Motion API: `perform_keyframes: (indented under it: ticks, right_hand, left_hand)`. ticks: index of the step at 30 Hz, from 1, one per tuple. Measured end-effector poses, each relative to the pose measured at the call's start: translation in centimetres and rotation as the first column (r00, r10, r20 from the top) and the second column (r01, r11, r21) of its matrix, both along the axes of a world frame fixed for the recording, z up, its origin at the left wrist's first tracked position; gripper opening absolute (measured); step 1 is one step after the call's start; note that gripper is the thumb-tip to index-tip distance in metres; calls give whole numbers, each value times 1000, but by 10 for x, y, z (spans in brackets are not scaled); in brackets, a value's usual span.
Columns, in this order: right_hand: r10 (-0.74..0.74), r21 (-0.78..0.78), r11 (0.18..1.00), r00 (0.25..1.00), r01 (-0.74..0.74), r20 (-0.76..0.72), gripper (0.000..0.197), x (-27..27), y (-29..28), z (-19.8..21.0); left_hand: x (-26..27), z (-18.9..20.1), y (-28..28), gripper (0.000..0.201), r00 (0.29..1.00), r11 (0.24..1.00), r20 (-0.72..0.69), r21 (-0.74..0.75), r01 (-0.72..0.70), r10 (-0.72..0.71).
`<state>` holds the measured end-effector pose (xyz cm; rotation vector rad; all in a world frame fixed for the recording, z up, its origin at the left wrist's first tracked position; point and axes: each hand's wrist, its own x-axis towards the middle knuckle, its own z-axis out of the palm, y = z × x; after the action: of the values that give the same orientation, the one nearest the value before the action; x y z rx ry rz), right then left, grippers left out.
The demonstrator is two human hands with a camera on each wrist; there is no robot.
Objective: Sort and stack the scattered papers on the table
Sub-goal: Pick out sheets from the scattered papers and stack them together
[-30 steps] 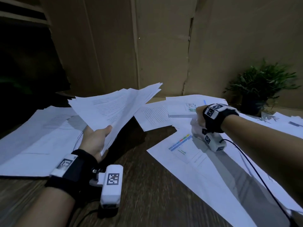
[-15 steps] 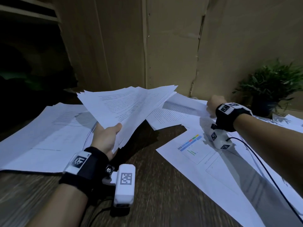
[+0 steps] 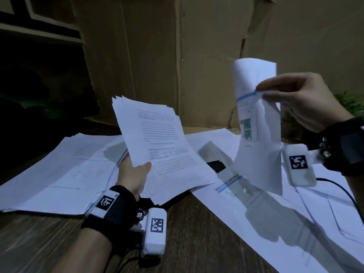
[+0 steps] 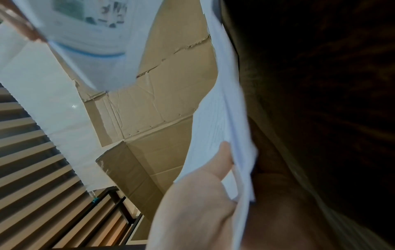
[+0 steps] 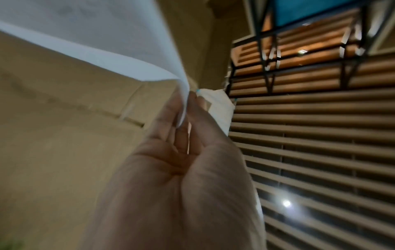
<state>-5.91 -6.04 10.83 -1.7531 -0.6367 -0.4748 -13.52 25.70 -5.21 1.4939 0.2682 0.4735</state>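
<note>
My left hand [image 3: 136,175] grips a fanned stack of printed papers [image 3: 161,146] by its lower left corner, thumb on top, held tilted above the table. In the left wrist view the thumb [image 4: 215,162] presses on the stack [image 4: 222,128]. My right hand [image 3: 291,97] is raised at the right and pinches a single sheet [image 3: 256,123] with a blue line and a small picture; the sheet hangs curled below the fingers. In the right wrist view the fingers [image 5: 171,115] pinch the sheet's edge [image 5: 119,55]. More loose papers [image 3: 65,174] lie spread over the dark wooden table [image 3: 197,243].
Large sheets [image 3: 295,223] cover the right side of the table, one with a coloured chart [image 3: 228,183]. A cardboard wall [image 3: 197,66] stands behind. A potted plant [image 3: 352,103] sits at the far right, partly hidden by my hand. A cable [image 3: 338,186] trails from the right wrist.
My right hand has risen from the table with one sheet pinched in it. The left hand has tilted its stack more upright and shifted it toward the middle.
</note>
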Motion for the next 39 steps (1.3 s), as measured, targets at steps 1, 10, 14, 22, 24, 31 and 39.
perform_keyframes:
  ticks: [1, 10, 14, 22, 24, 31, 39]
  right_hand:
    - [112, 51, 993, 993, -110, -44, 27, -7, 7, 6]
    - [316, 286, 935, 858, -210, -404, 25, 30, 54, -16]
    - [40, -166, 980, 926, -110, -375, 23, 54, 58, -61]
    - [-80, -391, 920, 970, -17, -232, 51, 56, 65, -82]
    - [-150, -369, 928, 960, 54, -236, 71, 57, 64, -82]
    - [-78, -438, 898, 967, -36, -241, 86, 64, 59, -86]
    - [-275, -479, 877, 849, 29, -451, 74, 77, 54, -107]
  left_hand:
    - [0, 0, 0, 34, 1000, 1000, -6, -18, 18, -18]
    - [0, 5, -4, 33, 979, 982, -64, -10, 191, -191]
    - [-5, 8, -8, 8, 975, 979, -89, -34, 201, -203]
    - [-13, 10, -11, 16, 951, 951, -34, -44, 305, -307]
    - [-10, 12, -13, 22, 943, 943, 2, -38, 332, -332]
    - [-11, 17, -11, 21, 945, 944, -8, -51, 325, -326]
    - [-11, 15, -14, 28, 942, 943, -44, -6, 334, -334]
